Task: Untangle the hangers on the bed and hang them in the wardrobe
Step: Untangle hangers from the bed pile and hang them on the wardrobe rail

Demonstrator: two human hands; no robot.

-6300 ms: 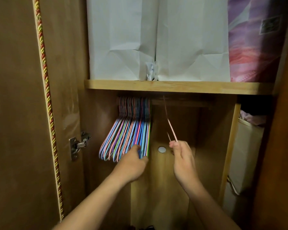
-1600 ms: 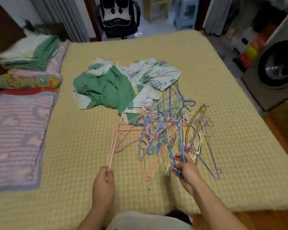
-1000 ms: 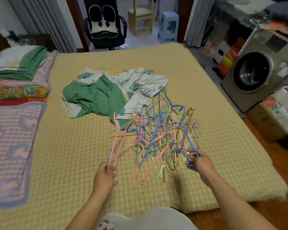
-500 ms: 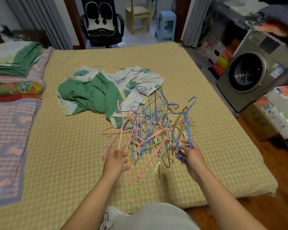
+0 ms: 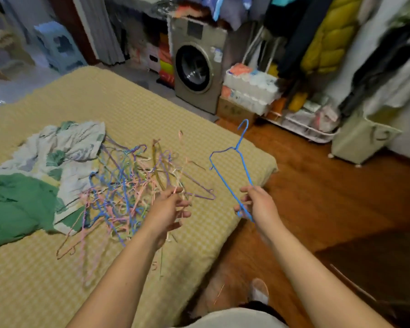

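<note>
Your blue hanger (image 5: 240,162) has come free of the tangle since half a second ago and now hangs in the air over the bed's corner. Going left to right: the green cloth (image 5: 14,204) and the patterned sheet (image 5: 69,145) lie on the yellow bed (image 5: 128,102); the hanger pile (image 5: 128,185) rests beside them. Your left hand (image 5: 167,211) hovers at the pile's edge, fingers loosely spread; it seems to pinch a pink wire, though blur hides that. Your right hand (image 5: 258,204) grips the blue hanger's lower corner, hook pointing up.
</note>
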